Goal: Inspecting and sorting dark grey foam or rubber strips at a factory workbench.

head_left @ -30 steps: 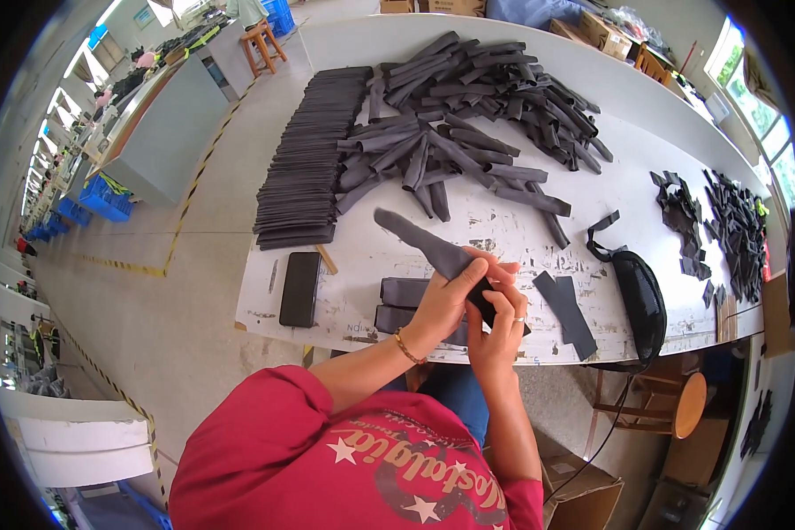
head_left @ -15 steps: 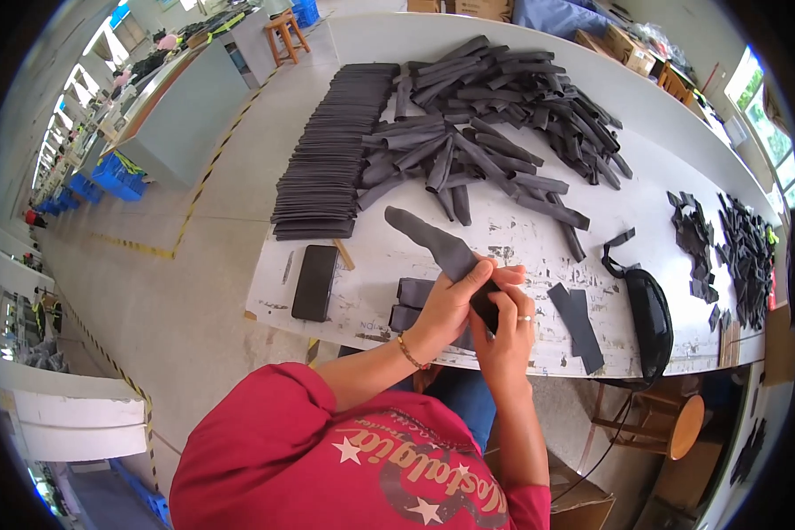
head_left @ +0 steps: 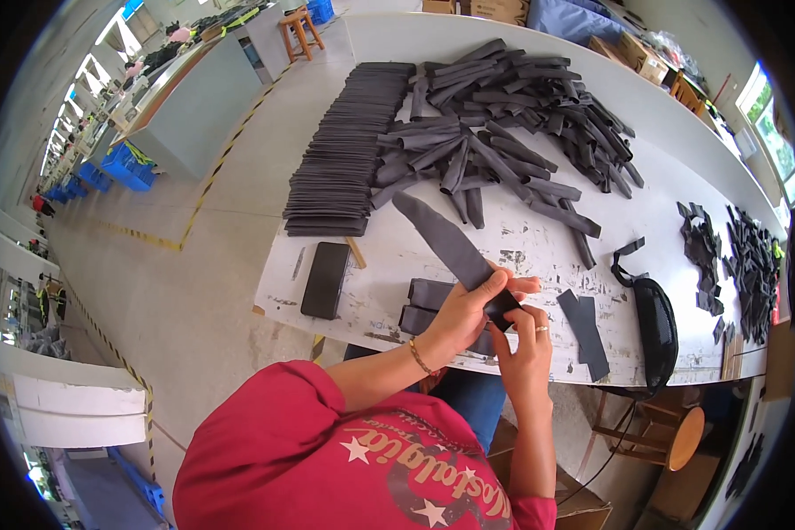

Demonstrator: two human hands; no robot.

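A long dark grey fabric sleeve (head_left: pixel 446 238) slants up and away from my left hand (head_left: pixel 464 318), which is closed around its lower part with the thumb on top. My right hand (head_left: pixel 526 349) pinches the near end, where a black patch shows between the two hands; whether this is a separate piece or the sleeve's opening, I cannot tell. Below the held sleeve, several folded grey fabric pieces (head_left: pixel 428 292) lie on the white table (head_left: pixel 371 300), partly hidden by my left hand. Right of my hands lie two flat dark strips (head_left: pixel 583 331), crossing each other.
A neat stack of grey sleeves (head_left: pixel 344 150) stands at the table's far left, beside a loose heap of sleeves (head_left: pixel 503 132). A black phone (head_left: pixel 326 280) lies front left. To the right are a black mesh pouch (head_left: pixel 655 331) and piles of dark scraps (head_left: pixel 751 274). A wooden stool (head_left: pixel 680 437) stands below.
The held sleeve has straightened and lies smoother. My right fingers have shifted slightly at its near end. The whole view has moved a little, so the table appears further right.
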